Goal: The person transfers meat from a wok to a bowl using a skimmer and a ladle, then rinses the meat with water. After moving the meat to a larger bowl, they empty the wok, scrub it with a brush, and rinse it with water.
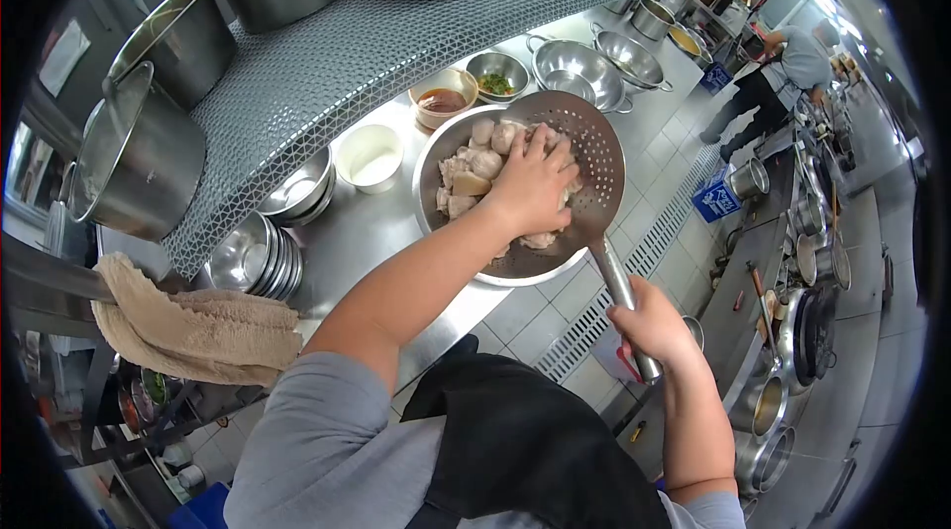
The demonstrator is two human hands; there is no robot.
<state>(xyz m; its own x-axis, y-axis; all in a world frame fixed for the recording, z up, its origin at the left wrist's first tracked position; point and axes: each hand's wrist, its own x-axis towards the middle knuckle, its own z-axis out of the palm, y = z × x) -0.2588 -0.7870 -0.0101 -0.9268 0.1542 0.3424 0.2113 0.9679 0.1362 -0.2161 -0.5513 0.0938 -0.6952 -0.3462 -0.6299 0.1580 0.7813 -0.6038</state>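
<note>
My right hand (pixel 656 323) is wrapped round the metal handle of a large perforated strainer ladle (pixel 602 158). Its holed pan tilts over a steel bowl (pixel 424 194) at the counter's edge. Pale meat chunks (pixel 475 170) fill the bowl and reach the pan's inner side. My left hand (pixel 538 180) lies on the meat with fingers spread, pressing against pieces between bowl and pan. The undersides of its fingers are partly hidden. Just behind the bowl stand a tub of brown sauce (pixel 443 101) and a small bowl of chopped greens (pixel 498 76).
A white tub (pixel 369 158) and stacked steel bowls (pixel 260 257) are on the left. A mesh-covered shelf (pixel 297 83) with pots overhangs the counter. A towel (pixel 188 321) hangs at lower left. Stoves with pans line the right; another person (pixel 783 73) stands farther back.
</note>
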